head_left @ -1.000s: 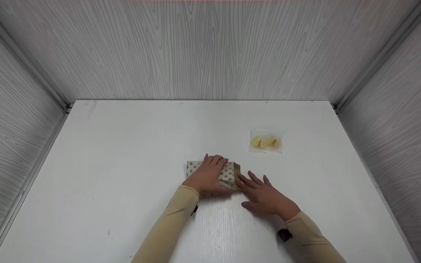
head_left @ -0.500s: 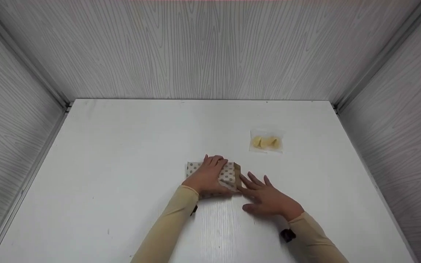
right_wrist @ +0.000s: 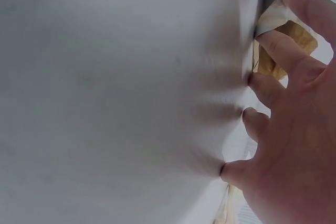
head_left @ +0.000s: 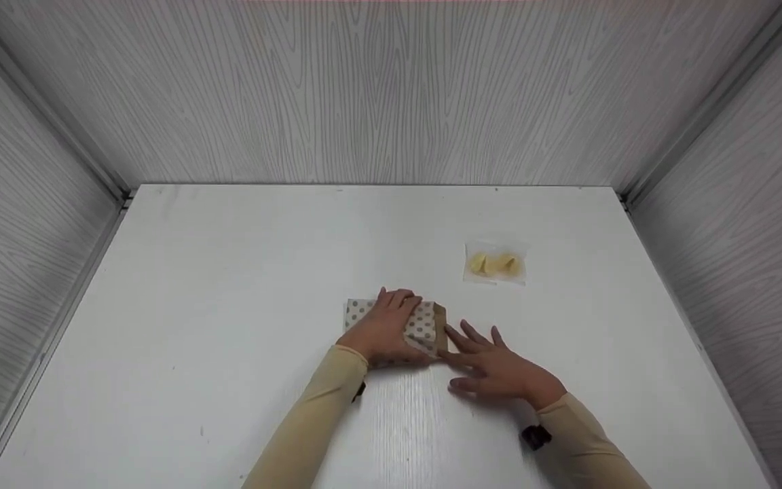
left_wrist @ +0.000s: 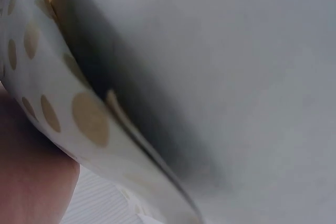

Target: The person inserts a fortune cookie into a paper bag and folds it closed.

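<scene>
A flat white paper package with grey-brown dots lies on the table, its right end showing a brown kraft inner side. Across it lies my left hand, holding it with the fingers over the top toward the far edge and the thumb along the near side. In the left wrist view the dotted paper bulges beside that hand, a loose edge standing off the table. My right hand is spread, with straight fingertips touching the brown end. In the right wrist view, the fingers reach the brown paper and table.
A clear plastic packet with two yellowish pieces inside lies behind and to the right of the package. The white table is bounded by grey wood-grain panels at the back and both sides.
My right hand has shifted slightly toward the near right, its fingertips sliding down along the brown end, more of which now shows. My left hand stays on the package.
</scene>
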{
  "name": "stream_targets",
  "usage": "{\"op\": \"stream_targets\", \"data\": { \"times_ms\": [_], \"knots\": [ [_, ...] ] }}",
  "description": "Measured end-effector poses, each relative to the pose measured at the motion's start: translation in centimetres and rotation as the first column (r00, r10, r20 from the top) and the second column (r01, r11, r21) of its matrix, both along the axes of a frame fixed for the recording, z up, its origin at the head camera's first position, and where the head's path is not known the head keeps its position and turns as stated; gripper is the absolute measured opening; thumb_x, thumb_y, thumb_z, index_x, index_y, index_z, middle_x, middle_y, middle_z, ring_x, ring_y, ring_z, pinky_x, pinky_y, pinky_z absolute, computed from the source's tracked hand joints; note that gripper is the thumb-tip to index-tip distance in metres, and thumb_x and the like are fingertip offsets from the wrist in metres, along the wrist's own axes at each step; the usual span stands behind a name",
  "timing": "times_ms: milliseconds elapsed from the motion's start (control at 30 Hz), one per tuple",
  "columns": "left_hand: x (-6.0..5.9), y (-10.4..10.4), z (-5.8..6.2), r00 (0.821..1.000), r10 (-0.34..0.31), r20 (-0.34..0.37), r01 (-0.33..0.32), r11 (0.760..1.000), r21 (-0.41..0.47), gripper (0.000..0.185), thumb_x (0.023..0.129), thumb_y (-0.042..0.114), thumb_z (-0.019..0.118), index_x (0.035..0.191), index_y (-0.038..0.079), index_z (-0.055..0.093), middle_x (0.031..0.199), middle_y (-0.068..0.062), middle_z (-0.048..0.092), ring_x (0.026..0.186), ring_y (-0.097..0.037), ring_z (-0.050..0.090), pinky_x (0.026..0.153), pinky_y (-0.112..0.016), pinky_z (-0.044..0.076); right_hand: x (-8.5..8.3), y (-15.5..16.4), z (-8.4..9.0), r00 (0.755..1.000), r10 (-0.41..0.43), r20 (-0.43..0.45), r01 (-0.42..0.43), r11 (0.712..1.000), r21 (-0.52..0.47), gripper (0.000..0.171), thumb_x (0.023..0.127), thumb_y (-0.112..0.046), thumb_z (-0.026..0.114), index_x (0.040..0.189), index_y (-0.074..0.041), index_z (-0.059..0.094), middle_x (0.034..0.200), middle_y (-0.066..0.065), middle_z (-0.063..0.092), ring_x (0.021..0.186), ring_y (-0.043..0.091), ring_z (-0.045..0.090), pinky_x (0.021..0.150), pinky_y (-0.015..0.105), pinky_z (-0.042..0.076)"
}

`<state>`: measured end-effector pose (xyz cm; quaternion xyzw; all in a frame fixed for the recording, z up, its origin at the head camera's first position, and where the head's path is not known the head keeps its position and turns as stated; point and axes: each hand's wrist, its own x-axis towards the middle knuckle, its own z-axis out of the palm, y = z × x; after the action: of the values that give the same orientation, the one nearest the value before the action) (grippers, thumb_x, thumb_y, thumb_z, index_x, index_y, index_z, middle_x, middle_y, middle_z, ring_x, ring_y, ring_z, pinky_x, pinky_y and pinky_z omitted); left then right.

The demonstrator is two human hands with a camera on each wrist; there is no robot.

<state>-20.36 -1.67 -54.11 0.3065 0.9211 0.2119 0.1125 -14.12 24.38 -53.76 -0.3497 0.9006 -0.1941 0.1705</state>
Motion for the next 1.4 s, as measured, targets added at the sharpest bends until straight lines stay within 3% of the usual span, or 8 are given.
{"op": "stream_targets", "data": {
  "times_ms": [567, 900, 1033, 1167, 1300, 1400],
  "knots": [
    [-0.1, -0.2, -0.3, 1.000, 0.002, 0.019, -0.001, 1.000, -0.005, 0.110, 0.070, 0.070, 0.073, 0.153, 0.010, 0.031, 0.151, -0.008, 0.031, 0.143, -0.026, 0.021, 0.119, -0.036, 0.002, 0.1, -0.2, -0.1, 1.000, -0.026, 0.009, 0.025, 1.000, 0.016, 0.064, 0.096, -0.057, 0.051, 0.148, -0.018, 0.047, 0.162, 0.005, 0.015, 0.147, 0.032, 0.007, 0.108, 0.072, 0.003],
    [-0.1, -0.3, -0.1, 1.000, -0.007, 0.013, 0.007, 1.000, -0.001, 0.111, 0.071, 0.069, 0.073, 0.154, 0.009, 0.030, 0.153, -0.009, 0.030, 0.143, -0.026, 0.020, 0.119, -0.036, 0.003, -0.7, 0.6, 0.6, 0.994, -0.096, 0.049, 0.100, 0.991, -0.092, 0.066, 0.099, -0.053, 0.049, 0.150, -0.013, 0.042, 0.160, 0.009, 0.021, 0.147, 0.030, 0.011, 0.115, 0.060, 0.011],
    [-0.1, -0.3, -0.1, 1.000, -0.016, -0.003, 0.016, 1.000, 0.010, 0.110, 0.071, 0.068, 0.073, 0.153, 0.008, 0.032, 0.151, -0.009, 0.031, 0.143, -0.027, 0.021, 0.119, -0.037, 0.003, -2.1, 1.4, 1.3, 0.983, -0.182, -0.006, 0.179, 0.975, -0.134, 0.061, 0.099, -0.042, 0.057, 0.147, -0.006, 0.046, 0.155, 0.013, 0.033, 0.144, 0.033, 0.021, 0.114, 0.054, 0.023],
    [-0.2, -0.2, -0.1, 1.000, -0.025, -0.006, 0.025, 1.000, 0.009, 0.108, 0.072, 0.066, 0.074, 0.153, 0.008, 0.032, 0.151, -0.010, 0.030, 0.142, -0.027, 0.021, 0.119, -0.036, 0.003, -4.6, 2.2, 2.0, 0.951, -0.276, -0.137, 0.252, 0.953, -0.168, 0.053, 0.094, -0.020, 0.069, 0.140, 0.000, 0.051, 0.146, 0.021, 0.043, 0.138, 0.039, 0.032, 0.109, 0.056, 0.031],
    [-0.2, -0.1, 0.0, 1.000, -0.028, 0.001, 0.028, 1.000, 0.008, 0.108, 0.072, 0.066, 0.074, 0.153, 0.008, 0.031, 0.151, -0.010, 0.030, 0.143, -0.027, 0.021, 0.119, -0.035, 0.003, -7.7, 2.9, 2.9, 0.903, -0.365, -0.227, 0.320, 0.924, -0.211, 0.056, 0.087, -0.009, 0.075, 0.137, 0.001, 0.051, 0.142, 0.024, 0.045, 0.134, 0.039, 0.037, 0.108, 0.055, 0.032],
    [-0.1, 0.0, 0.0, 1.000, -0.027, 0.012, 0.027, 0.999, 0.016, 0.110, 0.072, 0.067, 0.074, 0.153, 0.008, 0.031, 0.152, -0.010, 0.030, 0.143, -0.027, 0.020, 0.119, -0.035, 0.004, -9.9, 3.5, 3.2, 0.882, -0.399, -0.250, 0.355, 0.913, -0.202, 0.061, 0.086, -0.010, 0.077, 0.138, 0.003, 0.048, 0.142, 0.024, 0.043, 0.135, 0.038, 0.034, 0.111, 0.054, 0.028]
  ]
}}
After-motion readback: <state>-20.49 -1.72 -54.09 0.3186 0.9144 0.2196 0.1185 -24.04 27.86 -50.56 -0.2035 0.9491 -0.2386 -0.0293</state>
